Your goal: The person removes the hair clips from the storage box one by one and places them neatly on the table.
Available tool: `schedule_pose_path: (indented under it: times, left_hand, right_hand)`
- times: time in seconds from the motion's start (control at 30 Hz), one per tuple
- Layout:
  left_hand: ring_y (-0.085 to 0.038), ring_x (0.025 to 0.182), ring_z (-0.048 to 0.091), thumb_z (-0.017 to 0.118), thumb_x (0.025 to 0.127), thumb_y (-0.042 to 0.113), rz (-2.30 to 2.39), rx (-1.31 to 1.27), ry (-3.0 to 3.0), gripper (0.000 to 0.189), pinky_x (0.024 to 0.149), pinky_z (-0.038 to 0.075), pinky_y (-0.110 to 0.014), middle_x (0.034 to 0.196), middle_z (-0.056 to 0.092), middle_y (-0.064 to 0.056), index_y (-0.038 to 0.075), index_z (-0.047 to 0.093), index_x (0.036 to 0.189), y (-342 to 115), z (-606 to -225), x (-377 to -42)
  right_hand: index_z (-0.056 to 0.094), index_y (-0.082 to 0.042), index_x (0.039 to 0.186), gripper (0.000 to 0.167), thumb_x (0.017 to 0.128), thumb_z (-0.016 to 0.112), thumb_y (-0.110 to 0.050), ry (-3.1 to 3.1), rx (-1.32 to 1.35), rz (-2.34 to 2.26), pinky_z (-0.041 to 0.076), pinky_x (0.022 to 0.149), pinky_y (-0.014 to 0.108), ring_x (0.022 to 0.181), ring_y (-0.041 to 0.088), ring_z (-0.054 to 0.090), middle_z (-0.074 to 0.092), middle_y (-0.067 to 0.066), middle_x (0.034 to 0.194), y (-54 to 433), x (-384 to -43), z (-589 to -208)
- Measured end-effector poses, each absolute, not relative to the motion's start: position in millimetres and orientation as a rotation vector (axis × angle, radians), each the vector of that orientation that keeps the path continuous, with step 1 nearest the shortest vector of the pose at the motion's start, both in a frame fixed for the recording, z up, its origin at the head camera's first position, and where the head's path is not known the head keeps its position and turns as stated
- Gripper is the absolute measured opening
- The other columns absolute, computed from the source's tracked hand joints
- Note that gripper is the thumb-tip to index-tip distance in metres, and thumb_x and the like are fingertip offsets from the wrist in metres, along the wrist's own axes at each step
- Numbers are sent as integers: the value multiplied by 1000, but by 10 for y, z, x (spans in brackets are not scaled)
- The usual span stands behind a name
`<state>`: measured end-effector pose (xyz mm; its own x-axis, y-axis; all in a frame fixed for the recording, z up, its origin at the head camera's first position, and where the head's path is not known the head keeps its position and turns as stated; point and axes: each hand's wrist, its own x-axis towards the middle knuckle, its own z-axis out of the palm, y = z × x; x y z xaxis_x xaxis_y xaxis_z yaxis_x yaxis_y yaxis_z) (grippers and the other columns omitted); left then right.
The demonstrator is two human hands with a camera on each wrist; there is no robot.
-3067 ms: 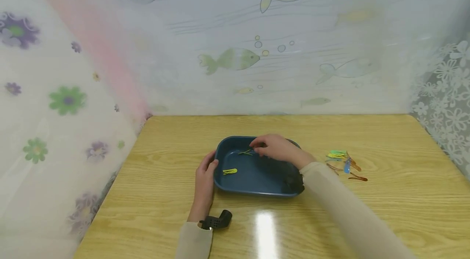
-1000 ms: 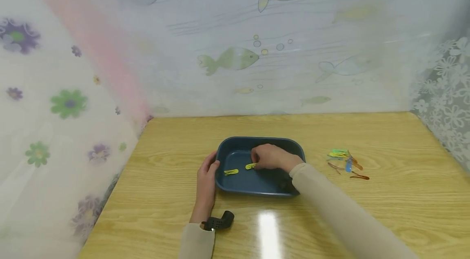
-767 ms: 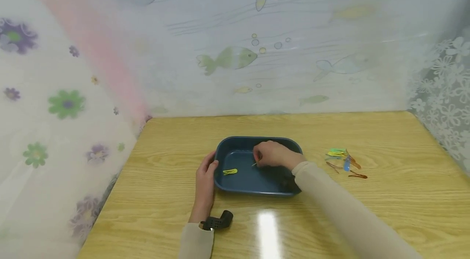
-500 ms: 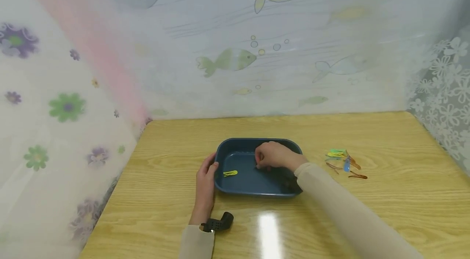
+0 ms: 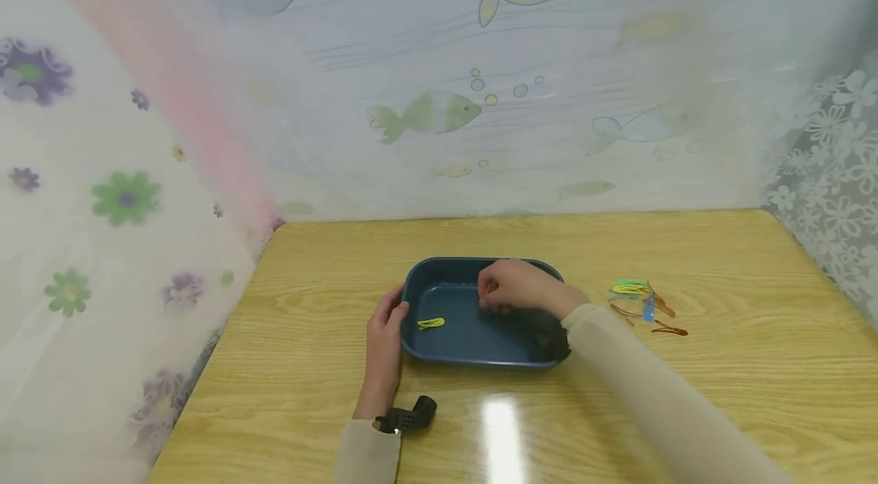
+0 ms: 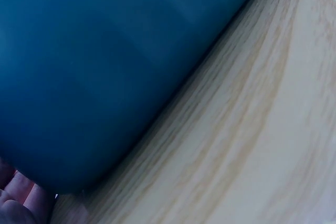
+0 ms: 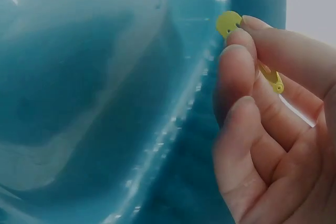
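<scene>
My right hand (image 5: pixel 517 286) is over the inside of a dark blue plastic tray (image 5: pixel 480 360). In the right wrist view its thumb and fingertips pinch a yellow snap hair clip (image 7: pixel 228 23), whose rounded end sticks out past the fingers; the head view hides this clip. Another yellow hair clip (image 5: pixel 430 323) lies on the tray floor near the left wall. My left hand (image 5: pixel 386 331) grips the tray's left side, thumb at the rim and fingers along the outer wall. The left wrist view shows mostly the tray's outer wall (image 6: pixel 105 66), with fingers (image 6: pixel 37 203) at its corner.
Right of the tray, a loose pile of hair clips lies on the wooden table (image 5: pixel 295 301): green and yellow clips (image 5: pixel 629 286), a blue clip (image 5: pixel 648 308) and several brown ones, including a brown clip (image 5: pixel 669 328) apart from the rest. Fish-patterned sheeting (image 5: pixel 425 114) hangs behind the table.
The second yellow clip lay on the tray floor near my right hand and is now pinched between its fingers. That hand has risen slightly. My left hand stays at the tray's left side.
</scene>
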<state>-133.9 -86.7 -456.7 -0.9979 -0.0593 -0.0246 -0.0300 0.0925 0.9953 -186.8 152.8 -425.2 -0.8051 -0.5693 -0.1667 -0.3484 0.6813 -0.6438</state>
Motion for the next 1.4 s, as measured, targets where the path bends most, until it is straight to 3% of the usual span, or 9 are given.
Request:
schedule_pose_path:
  times: [0.33, 0.73, 1.0, 1.4]
  left_hand:
    - [-12, 118, 41, 46, 92, 17, -2094, 103, -2296, 33, 100, 29, -34, 125, 50, 0, 12, 51, 124, -856, -4563, -1338]
    - [-10, 119, 40, 46, 92, 18, -2096, 84, -2310, 33, 101, 29, -33, 126, 49, 2, 14, 51, 125, -868, -4560, -1327]
    - [-7, 117, 40, 48, 92, 24, -2121, 79, -2273, 30, 101, 29, -31, 124, 50, 6, 22, 53, 121, -913, -4779, -1433]
    - [-6, 115, 42, 48, 91, 25, -2092, 91, -2265, 28, 99, 30, -31, 121, 51, 9, 24, 55, 118, -905, -4826, -1454]
  right_hand:
    - [62, -18, 85, 4, 86, 59, -20, 2574, -697, -898, 45, 54, 29, 55, 13, 54, 63, -1, 74, 1567, -1843, -4083]
    - [65, -8, 102, 18, 87, 56, -14, 2548, -658, -926, 46, 59, 27, 70, 22, 60, 64, 3, 82, 1663, -1758, -3928]
    - [66, -11, 101, 19, 90, 53, -18, 2567, -645, -956, 47, 60, 27, 67, 14, 60, 65, 1, 79, 1773, -1696, -3908]
    - [66, -13, 98, 19, 91, 51, -22, 2618, -703, -1073, 49, 56, 29, 63, 19, 60, 65, -2, 76, 1962, -1571, -3964]
